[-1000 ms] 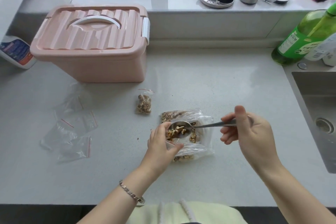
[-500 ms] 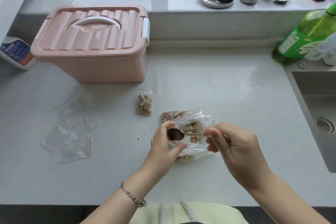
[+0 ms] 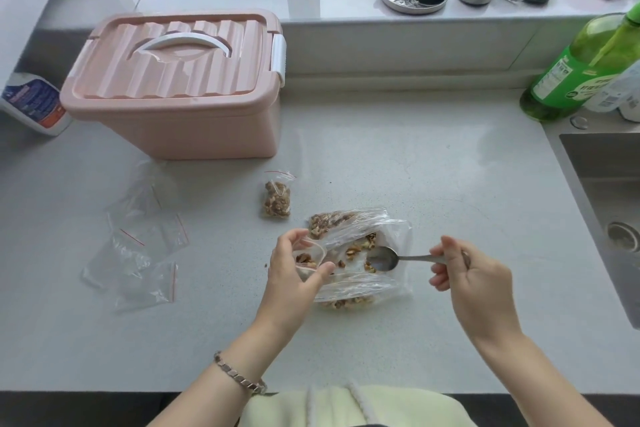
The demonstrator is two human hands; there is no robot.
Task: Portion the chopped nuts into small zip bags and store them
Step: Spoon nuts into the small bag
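Toward the middle of the table's (image 3: 415,166) front edge, the spoon (image 3: 382,258) has changed from loaded to empty. A second ago its bowl was heaped with chopped nuts at the mouth of the small zip bag (image 3: 306,258), and half a second ago it was tipped there. Now it has drawn back toward the right edge and hangs bare over the opening of the big bag of nuts (image 3: 381,239). The right hand (image 3: 467,277) holds it by the end of the handle, thumb and fingers pinching the metal. The left hand (image 3: 294,270) has stayed where it was, its fingers and thumb curled round the small bag's red-lined mouth to keep it open, and a few pieces of nut now show inside it. So one spoonful looks delivered, and the portion still looks meagre beside the filled bag (image 3: 277,199) lying closer to the back edge, just in front of the pink lidded box (image 3: 180,90). I judge that more scoops are needed before this bag can be zipped. The spoon already sits over the supply, so the next dip should be short. Several empty bags (image 3: 138,246) wait nearer the left edge, so the portioning is at an early stage, and the box is closed with nothing stored yet as far as can be seen.
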